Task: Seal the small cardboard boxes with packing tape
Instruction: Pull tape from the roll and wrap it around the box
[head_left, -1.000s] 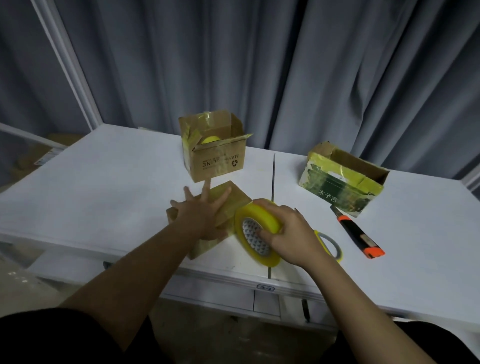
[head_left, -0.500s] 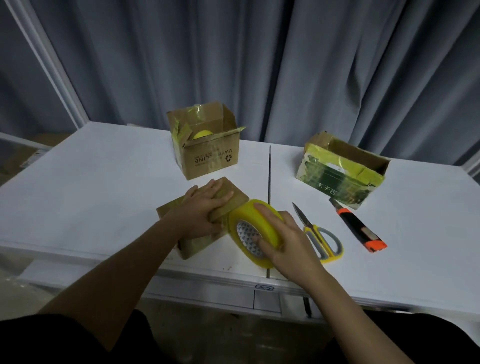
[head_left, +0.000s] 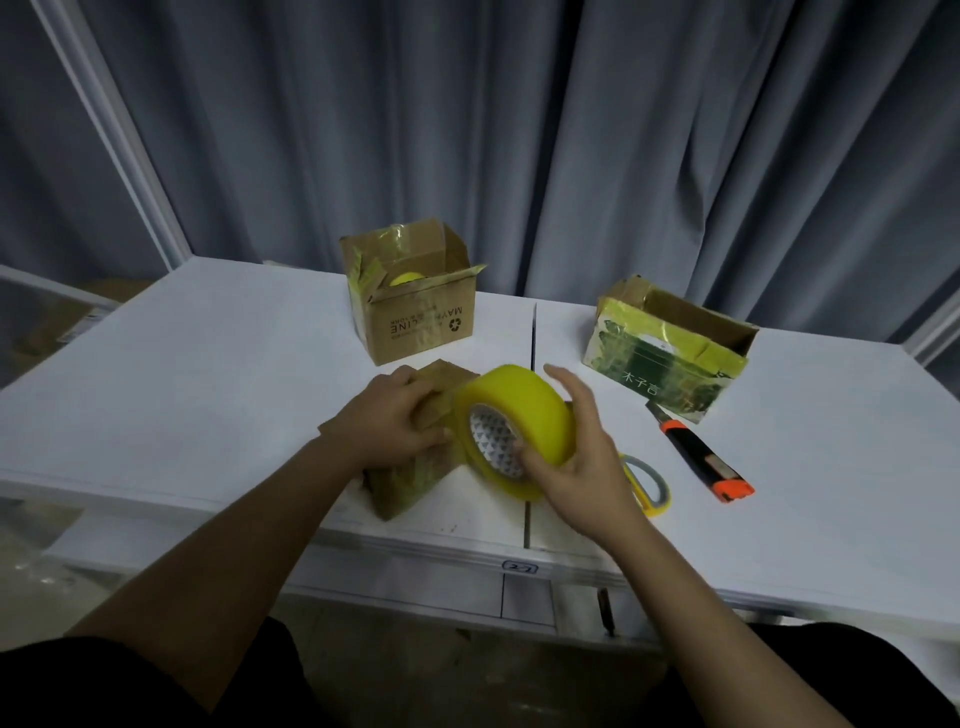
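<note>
A small flat brown cardboard box (head_left: 410, 480) lies near the table's front edge. My left hand (head_left: 392, 426) rests over its top with the fingers curled round its right side. A big roll of yellow packing tape (head_left: 519, 415) is held up on edge right beside the box. My right hand (head_left: 582, 457) grips the roll, thumb at the patterned core and fingers behind the outer band.
An open brown box (head_left: 415, 317) with another yellow roll inside stands behind. An open green-printed box (head_left: 665, 358) sits at the right. Yellow-handled scissors (head_left: 649, 486) and an orange-and-black utility knife (head_left: 701, 457) lie right of my right hand. The white table (head_left: 208, 374) meets a grey curtain at the back.
My left hand went from lying flat on the small box to gripping its right side. My right hand lifted and turned the tape roll up beside the box.
</note>
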